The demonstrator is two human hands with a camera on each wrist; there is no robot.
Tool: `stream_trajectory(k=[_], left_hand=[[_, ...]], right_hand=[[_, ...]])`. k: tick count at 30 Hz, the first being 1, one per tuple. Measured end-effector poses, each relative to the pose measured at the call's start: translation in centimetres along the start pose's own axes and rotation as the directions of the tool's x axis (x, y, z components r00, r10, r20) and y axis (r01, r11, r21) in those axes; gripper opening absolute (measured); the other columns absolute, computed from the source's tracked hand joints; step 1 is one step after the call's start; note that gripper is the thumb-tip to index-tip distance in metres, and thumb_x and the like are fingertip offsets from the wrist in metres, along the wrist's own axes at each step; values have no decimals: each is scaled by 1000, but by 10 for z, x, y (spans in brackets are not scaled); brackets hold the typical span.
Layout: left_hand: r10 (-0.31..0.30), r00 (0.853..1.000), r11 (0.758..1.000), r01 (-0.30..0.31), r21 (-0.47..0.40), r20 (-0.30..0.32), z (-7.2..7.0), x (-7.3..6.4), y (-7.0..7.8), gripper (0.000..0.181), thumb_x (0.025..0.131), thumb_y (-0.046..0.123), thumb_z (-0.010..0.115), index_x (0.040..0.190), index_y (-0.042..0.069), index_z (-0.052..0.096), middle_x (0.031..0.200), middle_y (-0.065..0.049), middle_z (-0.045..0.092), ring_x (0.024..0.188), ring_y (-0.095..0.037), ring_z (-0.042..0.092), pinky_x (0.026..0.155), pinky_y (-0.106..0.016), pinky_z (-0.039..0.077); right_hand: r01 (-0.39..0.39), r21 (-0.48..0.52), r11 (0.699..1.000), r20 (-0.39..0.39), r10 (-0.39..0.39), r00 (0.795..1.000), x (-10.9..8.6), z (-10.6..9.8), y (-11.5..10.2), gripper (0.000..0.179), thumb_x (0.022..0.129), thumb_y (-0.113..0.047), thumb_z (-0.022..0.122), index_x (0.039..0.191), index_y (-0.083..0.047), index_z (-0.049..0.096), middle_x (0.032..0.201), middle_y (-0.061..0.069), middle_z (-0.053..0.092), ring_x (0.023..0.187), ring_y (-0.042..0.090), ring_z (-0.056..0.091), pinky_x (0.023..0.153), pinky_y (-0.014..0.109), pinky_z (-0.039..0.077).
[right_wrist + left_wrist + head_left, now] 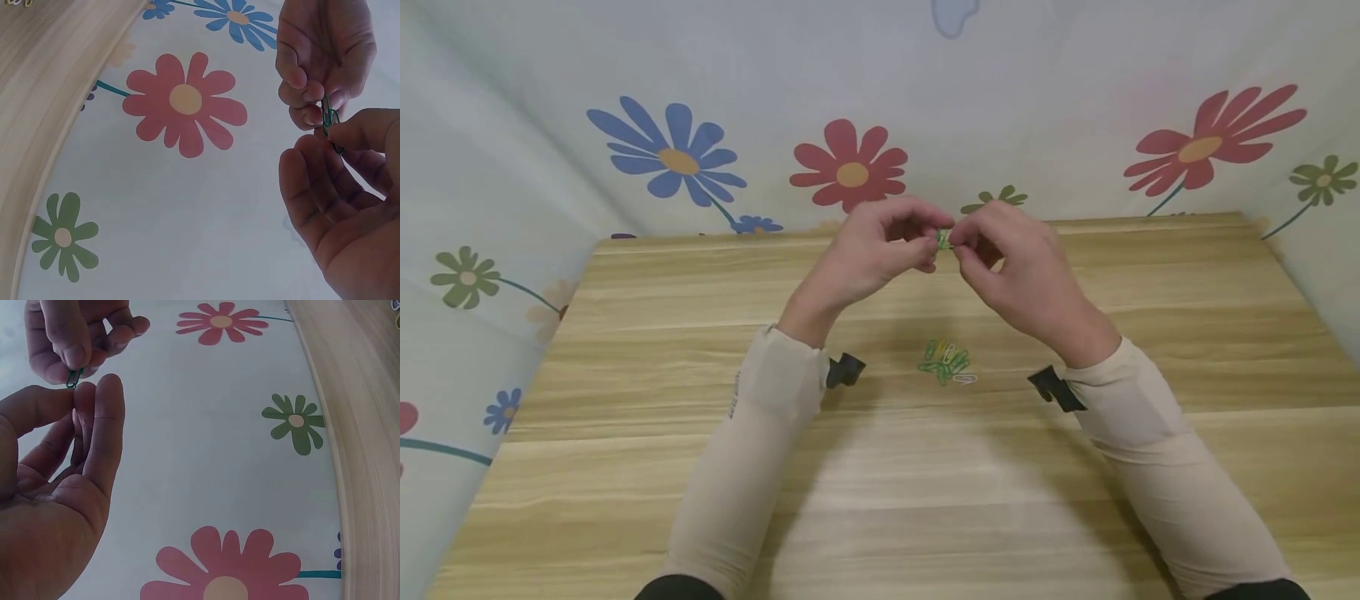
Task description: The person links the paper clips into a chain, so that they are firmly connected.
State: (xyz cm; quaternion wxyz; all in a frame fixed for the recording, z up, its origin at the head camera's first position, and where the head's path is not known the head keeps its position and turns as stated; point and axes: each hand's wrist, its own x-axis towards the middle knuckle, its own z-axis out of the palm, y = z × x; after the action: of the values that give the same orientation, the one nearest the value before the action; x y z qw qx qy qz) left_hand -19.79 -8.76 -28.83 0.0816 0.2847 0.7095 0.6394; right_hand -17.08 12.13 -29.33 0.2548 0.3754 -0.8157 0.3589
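Over the table's far edge, my left hand [880, 242] and right hand [1018, 267] meet tip to tip. Between them is green paper clip wire [945, 240], pinched by the thumb and fingers of each hand. The right wrist view shows green wire loops [332, 117] overlapping, apparently two clips; fingertips hide how they join. Only a short piece of a green paper clip [74, 378] shows in the left wrist view. Nearer my body lies a small loose pile of green and yellow paper clips [946, 364], with a white paper clip [964, 378] at its right edge.
The wood-grain table [880, 500] reaches back to a white cloth [1037, 75] printed with flowers. Black clip-like pieces [846, 370] stick out from the beige sleeves [745, 467] at both wrists, on either side of the pile.
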Motion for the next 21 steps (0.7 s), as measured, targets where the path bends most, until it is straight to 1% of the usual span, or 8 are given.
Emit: stream_trajectory(k=[6, 14, 21], left_hand=[[0, 1000, 1000, 0, 18, 11, 0, 1, -1, 24, 93, 2, 65, 116, -3, 69, 92, -14, 63, 81, -30, 62, 80, -40, 57], [-8, 1000, 999, 7, 37, 27, 1, 1, -1, 26, 93, 0, 63, 119, -2, 68, 93, -14, 60, 81, -31, 60, 80, -39, 56], [12, 997, 997, -17, 69, 71, 0, 2, -3, 28, 93, -2, 59, 120, -1, 67, 93, -15, 59, 80, -30, 59, 76, -40, 55]], right_hand=[[29, -40, 999, -23, -30, 999, 0, 1, 1, 11, 89, 11, 64, 94, 1, 64, 85, 10, 60, 72, 15, 59, 65, 23, 50], [36, -68, 997, -28, -38, 999, 1, -1, 1, 9, 89, 10, 64, 93, 2, 64, 85, 11, 59, 72, 16, 59, 65, 25, 50], [29, -85, 996, -37, -32, 999, 1, -5, 3, 9, 89, 10, 65, 96, 4, 65, 86, 13, 59, 72, 18, 59, 66, 27, 51]])
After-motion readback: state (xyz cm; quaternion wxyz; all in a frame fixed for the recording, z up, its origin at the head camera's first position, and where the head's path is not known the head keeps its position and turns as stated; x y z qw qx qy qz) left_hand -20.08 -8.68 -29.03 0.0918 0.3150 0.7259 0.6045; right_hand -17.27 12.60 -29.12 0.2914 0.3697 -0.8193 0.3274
